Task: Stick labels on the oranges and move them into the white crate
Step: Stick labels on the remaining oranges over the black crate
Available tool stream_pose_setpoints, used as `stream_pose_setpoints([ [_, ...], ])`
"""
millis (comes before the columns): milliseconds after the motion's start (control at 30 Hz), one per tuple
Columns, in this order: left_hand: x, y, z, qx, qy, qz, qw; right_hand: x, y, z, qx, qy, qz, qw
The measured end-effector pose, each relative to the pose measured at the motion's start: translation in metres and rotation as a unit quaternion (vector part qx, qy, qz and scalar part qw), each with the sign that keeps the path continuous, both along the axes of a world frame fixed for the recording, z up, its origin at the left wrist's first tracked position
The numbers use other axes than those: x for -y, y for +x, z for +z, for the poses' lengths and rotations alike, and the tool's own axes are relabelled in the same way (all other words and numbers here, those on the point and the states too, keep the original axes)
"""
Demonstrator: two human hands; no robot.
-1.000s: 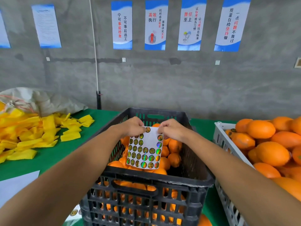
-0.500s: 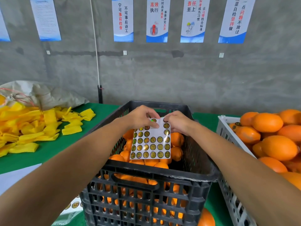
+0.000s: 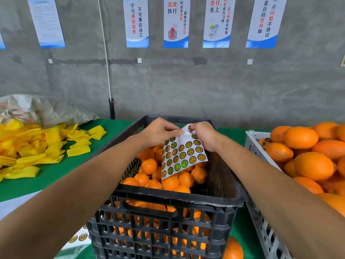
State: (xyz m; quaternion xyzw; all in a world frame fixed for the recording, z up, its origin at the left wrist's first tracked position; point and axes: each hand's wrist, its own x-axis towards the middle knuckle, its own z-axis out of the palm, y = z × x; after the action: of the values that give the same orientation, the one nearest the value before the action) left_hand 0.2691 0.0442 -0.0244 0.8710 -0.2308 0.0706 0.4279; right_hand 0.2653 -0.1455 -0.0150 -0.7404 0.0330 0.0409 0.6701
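Label sheet, flat a second ago, is now bent at its top corner, pinched between left hand fingers and right hand fingers; a label is judged nearly peeled.

both bare forearms reach forward and converge at the centre. left hand and right hand sit just beside each other, fingers curled in pinches, knuckles up.
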Motion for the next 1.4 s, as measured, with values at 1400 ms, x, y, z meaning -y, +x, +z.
stream_pose_setpoints([
  [1400,-0.003,-0.002,0.0,-0.013,-0.052,0.019,0.998,0.003,0.005,-0.009,0.098,-0.103,0.055,0.988],
])
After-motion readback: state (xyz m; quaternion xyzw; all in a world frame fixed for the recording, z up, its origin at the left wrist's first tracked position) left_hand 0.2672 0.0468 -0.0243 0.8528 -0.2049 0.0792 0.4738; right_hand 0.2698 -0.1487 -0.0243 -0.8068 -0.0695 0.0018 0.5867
